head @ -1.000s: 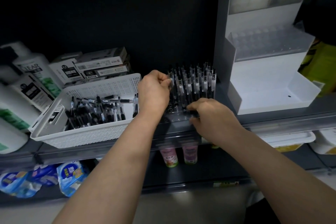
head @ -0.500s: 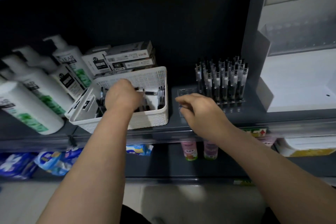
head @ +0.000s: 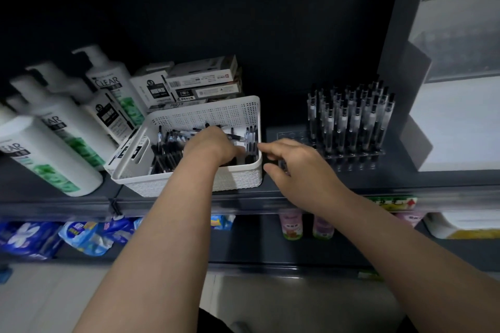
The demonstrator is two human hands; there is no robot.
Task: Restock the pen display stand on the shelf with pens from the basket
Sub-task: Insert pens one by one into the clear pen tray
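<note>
A white perforated basket [head: 238, 178] stands on the dark shelf and holds several black-and-clear pens [head: 167, 151]. My left hand [head: 213, 146] is down inside the basket among the pens, fingers curled out of sight. To the right stands the clear pen display stand [head: 351, 155], its back rows filled with upright pens [head: 349, 116] and its front-left holes bare. My right hand [head: 295, 167] hovers between basket and stand with the fingers spread, holding nothing.
White shampoo bottles [head: 54, 143] lean at the left, and pen boxes [head: 200, 84] are stacked behind the basket. A tall white display case [head: 457, 121] fills the right. The shelf edge [head: 189, 204] runs in front; small bottles [head: 290, 224] and blue packets [head: 81, 235] sit below.
My left hand left the display stand and went down into the basket. My right hand drifted left from the stand's front toward the basket. The camera view shifted left.
</note>
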